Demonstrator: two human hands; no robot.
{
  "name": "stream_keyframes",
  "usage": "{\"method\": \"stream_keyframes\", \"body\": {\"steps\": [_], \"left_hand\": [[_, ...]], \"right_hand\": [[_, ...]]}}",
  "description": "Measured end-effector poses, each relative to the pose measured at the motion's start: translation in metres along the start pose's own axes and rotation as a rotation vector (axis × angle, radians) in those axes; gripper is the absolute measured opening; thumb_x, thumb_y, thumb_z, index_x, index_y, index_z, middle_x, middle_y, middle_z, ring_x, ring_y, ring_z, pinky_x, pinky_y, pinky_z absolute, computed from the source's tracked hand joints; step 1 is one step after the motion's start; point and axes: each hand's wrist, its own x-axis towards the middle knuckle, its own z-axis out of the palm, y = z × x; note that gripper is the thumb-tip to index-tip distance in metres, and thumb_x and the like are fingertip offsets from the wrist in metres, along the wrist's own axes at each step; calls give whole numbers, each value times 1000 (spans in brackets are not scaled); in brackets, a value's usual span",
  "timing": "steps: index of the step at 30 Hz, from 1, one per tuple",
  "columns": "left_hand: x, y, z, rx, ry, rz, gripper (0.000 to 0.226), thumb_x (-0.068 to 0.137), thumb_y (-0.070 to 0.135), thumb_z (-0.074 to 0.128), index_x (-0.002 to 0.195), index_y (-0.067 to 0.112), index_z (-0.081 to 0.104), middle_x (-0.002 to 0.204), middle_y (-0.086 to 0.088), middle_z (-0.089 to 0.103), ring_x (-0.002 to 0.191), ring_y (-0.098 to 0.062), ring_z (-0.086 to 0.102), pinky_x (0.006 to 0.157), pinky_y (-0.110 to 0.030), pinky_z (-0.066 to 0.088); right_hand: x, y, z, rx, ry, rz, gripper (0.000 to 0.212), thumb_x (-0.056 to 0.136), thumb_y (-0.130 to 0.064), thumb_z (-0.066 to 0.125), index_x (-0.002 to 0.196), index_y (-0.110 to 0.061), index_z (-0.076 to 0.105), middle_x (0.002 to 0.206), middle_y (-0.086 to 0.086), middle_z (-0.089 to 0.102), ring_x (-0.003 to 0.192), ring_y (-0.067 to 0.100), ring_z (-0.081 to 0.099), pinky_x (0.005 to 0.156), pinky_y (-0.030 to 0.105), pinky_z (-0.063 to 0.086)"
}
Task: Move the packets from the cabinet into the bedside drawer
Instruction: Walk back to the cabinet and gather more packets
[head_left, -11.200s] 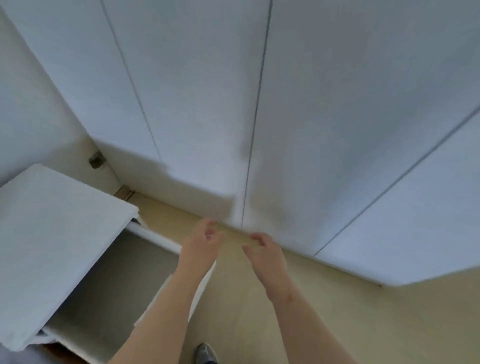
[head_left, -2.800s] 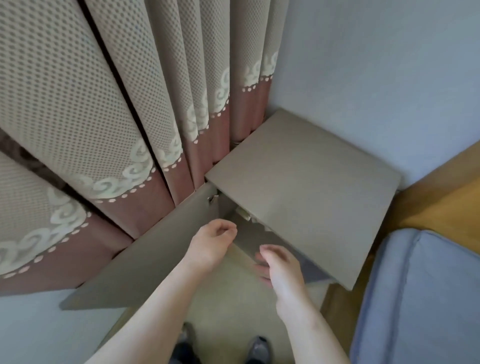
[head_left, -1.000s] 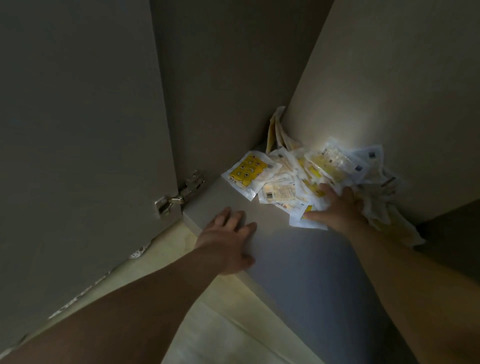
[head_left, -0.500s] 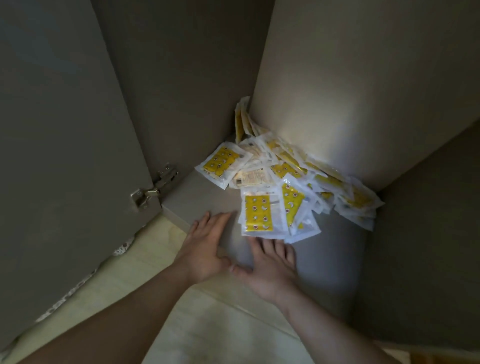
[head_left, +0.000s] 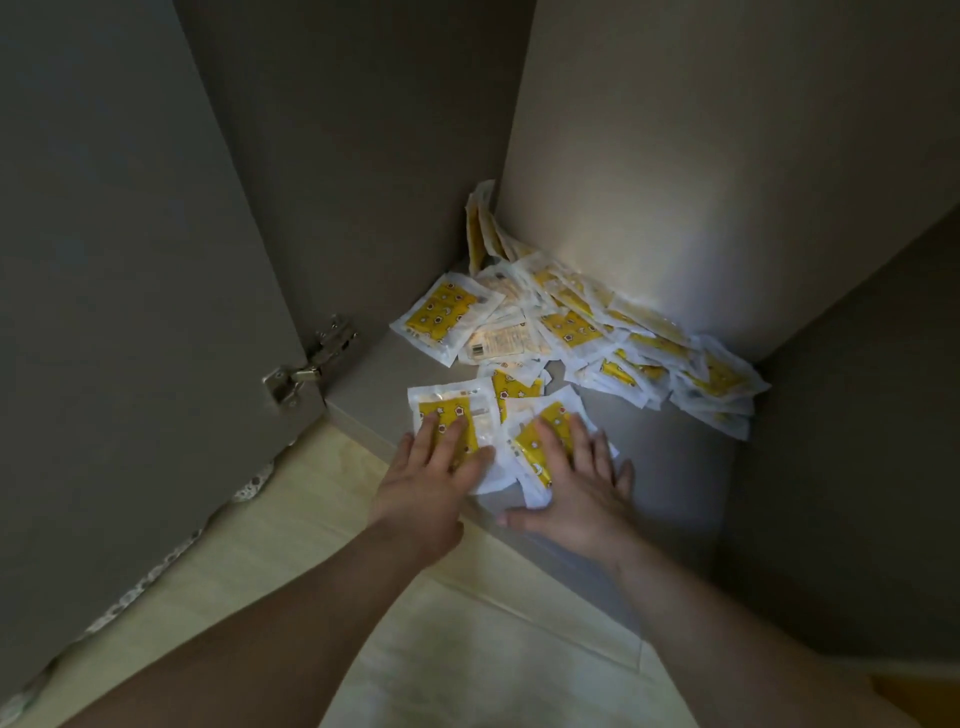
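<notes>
A heap of several white-and-yellow packets (head_left: 571, 327) lies in the back corner of the open cabinet, on its grey floor (head_left: 670, 447). A few packets (head_left: 457, 402) sit apart from the heap near the front edge. My left hand (head_left: 434, 473) lies flat on the left one of these, fingers straight. My right hand (head_left: 576, 478) presses flat on the packet beside it (head_left: 535, 415), fingers spread. Neither hand grips anything. The bedside drawer is out of view.
The cabinet door (head_left: 130, 260) stands open on the left, hung on a metal hinge (head_left: 311, 358). The cabinet's right wall (head_left: 857, 415) closes in that side. Pale wooden flooring (head_left: 311, 545) runs below the cabinet's front edge.
Both hands have moved forward from the cabinet's front edge onto the near packets, which now lie closer to the edge and apart from the heap.
</notes>
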Motion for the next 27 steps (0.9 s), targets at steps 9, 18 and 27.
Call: {"method": "stream_keyframes", "body": {"steps": [9, 18, 27], "left_hand": [[4, -34, 21, 20, 417, 160, 42, 67, 10, 59, 108, 14, 68, 88, -11, 65, 93, -41, 66, 72, -45, 58], [7, -3, -30, -404, 358, 8, 62, 84, 2, 44, 139, 31, 43, 151, 1, 31, 131, -28, 41, 96, -34, 42], [50, 37, -17, 9, -198, -62, 66, 92, 55, 38, 146, 48, 1, 155, 2, -26, 139, -42, -26, 107, -69, -1]], "right_hand": [[-26, 4, 46, -97, 364, -209, 99, 42, -42, 84, 130, -37, 37, 141, 7, 48, 128, 35, 47, 107, 46, 32], [-30, 25, 52, 234, 711, -64, 66, 61, -3, 44, 122, -27, 55, 122, 5, 63, 106, 32, 61, 91, 35, 46], [-36, 20, 67, 121, 601, 112, 90, 40, 0, 82, 124, -20, 58, 124, 14, 60, 107, 39, 60, 91, 54, 46]]}}
